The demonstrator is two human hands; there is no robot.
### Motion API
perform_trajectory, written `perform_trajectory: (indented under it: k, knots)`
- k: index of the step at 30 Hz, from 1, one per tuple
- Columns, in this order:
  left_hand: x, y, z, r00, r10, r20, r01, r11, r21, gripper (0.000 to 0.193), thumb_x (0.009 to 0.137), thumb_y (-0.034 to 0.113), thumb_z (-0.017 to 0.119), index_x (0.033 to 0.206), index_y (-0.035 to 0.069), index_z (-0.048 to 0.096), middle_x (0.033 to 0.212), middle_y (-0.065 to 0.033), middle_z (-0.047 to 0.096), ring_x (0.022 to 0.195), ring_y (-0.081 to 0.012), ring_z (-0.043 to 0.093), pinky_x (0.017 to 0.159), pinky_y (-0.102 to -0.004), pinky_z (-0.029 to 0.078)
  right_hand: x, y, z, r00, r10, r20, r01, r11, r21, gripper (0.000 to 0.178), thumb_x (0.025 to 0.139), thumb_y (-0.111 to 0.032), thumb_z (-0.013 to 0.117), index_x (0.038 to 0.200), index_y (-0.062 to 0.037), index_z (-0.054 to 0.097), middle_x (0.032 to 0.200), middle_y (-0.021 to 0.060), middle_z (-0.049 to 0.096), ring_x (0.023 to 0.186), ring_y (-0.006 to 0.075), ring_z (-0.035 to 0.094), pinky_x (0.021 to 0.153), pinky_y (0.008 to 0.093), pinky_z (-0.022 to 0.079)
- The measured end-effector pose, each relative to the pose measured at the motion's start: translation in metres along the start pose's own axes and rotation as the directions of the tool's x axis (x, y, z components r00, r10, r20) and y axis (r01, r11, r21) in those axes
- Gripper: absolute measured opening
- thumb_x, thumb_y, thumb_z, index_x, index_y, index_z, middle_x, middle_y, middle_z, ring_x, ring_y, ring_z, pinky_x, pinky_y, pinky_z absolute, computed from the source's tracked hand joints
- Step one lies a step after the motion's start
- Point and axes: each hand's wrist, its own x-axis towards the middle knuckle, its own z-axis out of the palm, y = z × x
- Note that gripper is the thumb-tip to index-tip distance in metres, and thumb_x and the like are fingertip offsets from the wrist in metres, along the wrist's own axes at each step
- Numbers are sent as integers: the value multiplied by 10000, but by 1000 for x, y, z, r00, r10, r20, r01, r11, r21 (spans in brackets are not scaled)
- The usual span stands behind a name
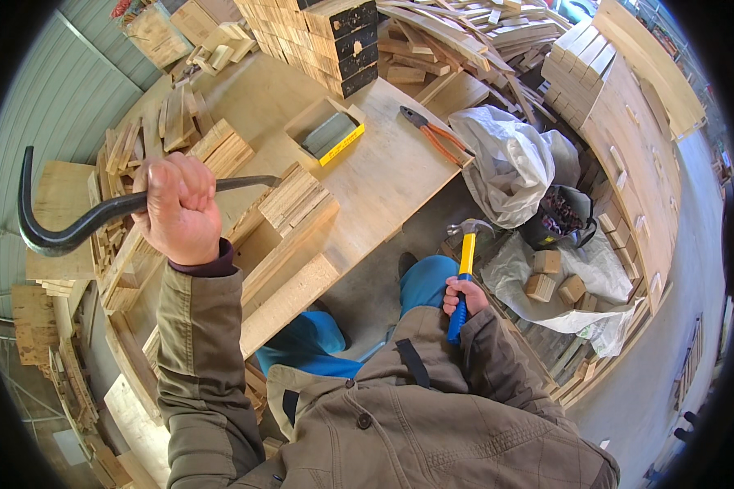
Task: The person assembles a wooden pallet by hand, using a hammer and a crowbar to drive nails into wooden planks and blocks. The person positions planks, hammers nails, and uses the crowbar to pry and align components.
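My left hand (179, 208) is closed around a black crowbar (86, 232), raised over the left part of the wooden worktable (375, 171). The bar's hooked end points left. Its thin straight end reaches a layered wooden block (298, 204) on a timber piece (289, 248); whether it touches cannot be told. Low in front of my body, my right hand (465, 297) grips the handle of a claw hammer (467, 257), yellow above and blue below. The hammer stands nearly upright with its metal head at the top, beyond the table's edge.
Orange-handled pliers (436, 134) and an open box (334, 134) of grey strips lie on the table. Behind stands a tall wood stack (310, 49). At right are a white sack (501, 163), a dark bucket (559, 216) and wooden blocks (540, 287).
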Motion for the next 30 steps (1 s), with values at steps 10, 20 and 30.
perform_trajectory:
  k: [10, 20, 30]
  knots:
    - [0, 3, -15, 994, -38, -103, 35, 999, -34, 470, 1050, 343, 592, 685, 131, 387, 557, 40, 282, 495, -101, 246, 492, -298, 250, 0, -1, -2, 1000, -2, 5, 2, 1000, 15, 138, 912, -111, 647, 1023, -92, 567, 758, 1, 494, 617, 131, 486, 547, 314, 446]
    - [-3, 7, -26, 999, -32, -37, 30, 998, -55, 468, 1062, 350, 574, 698, 115, 398, 573, 32, 315, 497, -102, 281, 495, -297, 267, 3, 1, -7, 1000, 13, 10, -14, 999, 52, 145, 911, -106, 654, 1032, -93, 575, 754, -5, 489, 614, 125, 484, 533, 306, 438]
    - [2, -9, 15, 987, -145, 70, 130, 974, 186, 390, 1049, 252, 620, 746, 76, 449, 619, 10, 389, 536, -98, 355, 503, -281, 288, 1, 1, 4, 999, -24, -37, 21, 998, -63, 151, 906, -122, 669, 1016, -101, 569, 757, 2, 494, 612, 138, 490, 541, 319, 443]
